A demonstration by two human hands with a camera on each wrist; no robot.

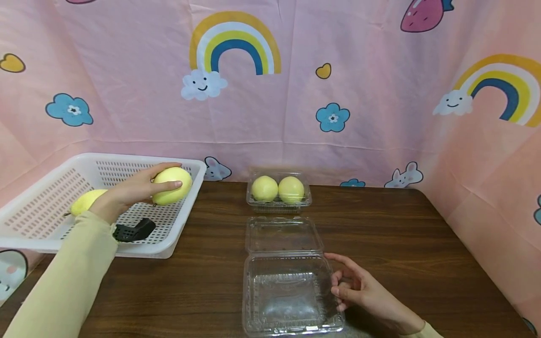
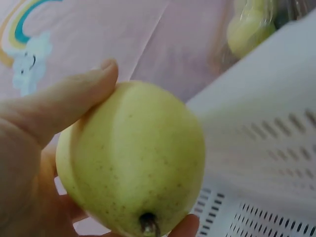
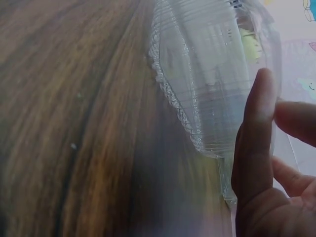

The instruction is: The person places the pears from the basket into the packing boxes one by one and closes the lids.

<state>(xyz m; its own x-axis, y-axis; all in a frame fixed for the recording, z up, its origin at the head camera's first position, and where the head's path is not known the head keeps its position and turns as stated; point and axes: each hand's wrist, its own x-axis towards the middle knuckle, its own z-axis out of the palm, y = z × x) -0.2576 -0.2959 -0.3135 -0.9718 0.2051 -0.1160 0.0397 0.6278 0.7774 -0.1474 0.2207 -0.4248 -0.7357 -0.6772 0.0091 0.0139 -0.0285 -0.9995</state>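
Note:
My left hand (image 1: 133, 188) grips a yellow-green pear (image 1: 173, 186) above the right part of a white perforated basket (image 1: 188, 206). In the left wrist view, the thumb lies along one side of the pear (image 2: 133, 158), with fingertips under it and the stem facing the camera. Another pear (image 1: 86, 202) lies in the basket, partly behind the left wrist. At the front, a clear plastic clamshell box (image 1: 287, 291) lies unfolded on the table, lid toward the back. My right hand (image 1: 359, 291) pinches its right rim between thumb and fingers, the index finger stretched toward the hinge.
A closed clear box (image 1: 279, 207) with two pears (image 1: 265, 188) visible stands at the back of the dark wooden table (image 1: 380, 225). Behind it hangs a pink patterned cloth (image 1: 296, 94). A black device (image 1: 135, 231) sits at the left cuff, over the basket.

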